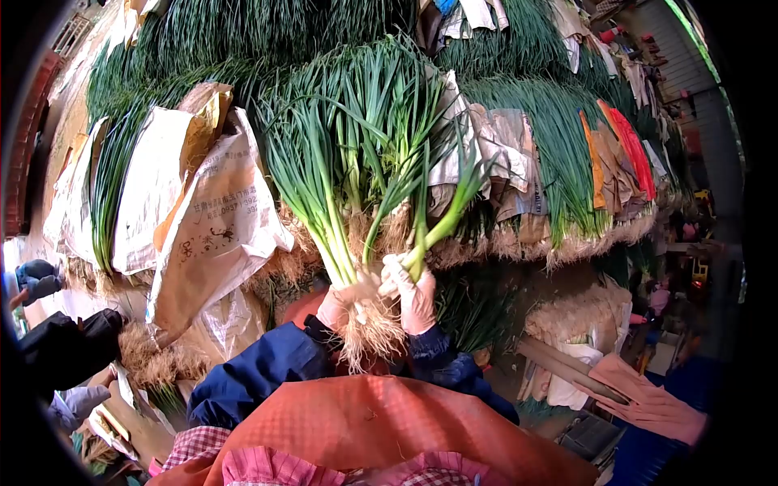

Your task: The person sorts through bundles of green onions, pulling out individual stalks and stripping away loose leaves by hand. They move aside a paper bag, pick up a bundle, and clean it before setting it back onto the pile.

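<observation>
In the head view, my left hand, in a pale glove, is wrapped round the lower stems of a bunch of green onions. Their long pale roots hang below it, and the leaves fan upward. Just to the right, my right hand, gloved too, grips the base of a thick green onion stalk that tilts up and to the right. The two hands are close together in front of a large heap of green onions, whose root ends face me. The right fingertips overlap the bunch's edge.
White printed sacks lie over the heap at left, with more cloth at right. An orange apron covers my lap. A wooden bar and pink gloves are at lower right. Another person's gloved hand shows at left.
</observation>
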Action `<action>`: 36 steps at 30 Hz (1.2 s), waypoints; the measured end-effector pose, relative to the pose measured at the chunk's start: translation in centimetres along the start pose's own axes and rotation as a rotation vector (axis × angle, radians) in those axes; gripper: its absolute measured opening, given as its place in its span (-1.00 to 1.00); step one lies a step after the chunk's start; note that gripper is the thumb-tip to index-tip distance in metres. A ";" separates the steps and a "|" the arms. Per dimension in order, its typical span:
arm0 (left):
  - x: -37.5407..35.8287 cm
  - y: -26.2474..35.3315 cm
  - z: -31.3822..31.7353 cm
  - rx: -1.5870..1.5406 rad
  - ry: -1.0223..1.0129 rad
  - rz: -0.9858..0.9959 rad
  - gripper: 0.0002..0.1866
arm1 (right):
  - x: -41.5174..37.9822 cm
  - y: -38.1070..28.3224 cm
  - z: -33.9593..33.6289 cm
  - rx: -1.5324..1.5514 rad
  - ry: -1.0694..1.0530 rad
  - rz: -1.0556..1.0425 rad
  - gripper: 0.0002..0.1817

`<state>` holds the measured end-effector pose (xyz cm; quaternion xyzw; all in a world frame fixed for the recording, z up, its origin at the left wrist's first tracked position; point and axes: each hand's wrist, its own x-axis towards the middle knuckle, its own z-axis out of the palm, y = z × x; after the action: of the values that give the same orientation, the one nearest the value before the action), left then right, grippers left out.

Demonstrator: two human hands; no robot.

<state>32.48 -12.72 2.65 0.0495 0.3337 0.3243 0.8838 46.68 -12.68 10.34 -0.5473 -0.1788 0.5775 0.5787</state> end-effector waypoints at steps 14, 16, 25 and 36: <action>-3.0 0.9 -6.4 -0.407 -0.147 -0.157 -0.68 | 4.4 8.3 0.2 -0.165 -0.331 0.123 -0.68; -3.4 1.9 -5.0 -0.533 -0.213 -0.197 -0.67 | 2.6 7.0 -0.6 -0.585 -0.502 0.083 -0.68; -3.4 1.9 -5.6 -0.274 -0.107 -0.252 -0.67 | 3.1 5.7 -4.4 -0.272 -0.130 0.057 -0.85; -2.8 -0.3 -4.3 0.274 0.133 0.034 -0.71 | 4.2 5.1 -1.5 -0.247 -0.010 0.150 -0.91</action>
<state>28.39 -15.21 0.78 0.1536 0.4318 0.2932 0.8390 46.65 -11.09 3.74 -0.6236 -0.2098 0.5955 0.4611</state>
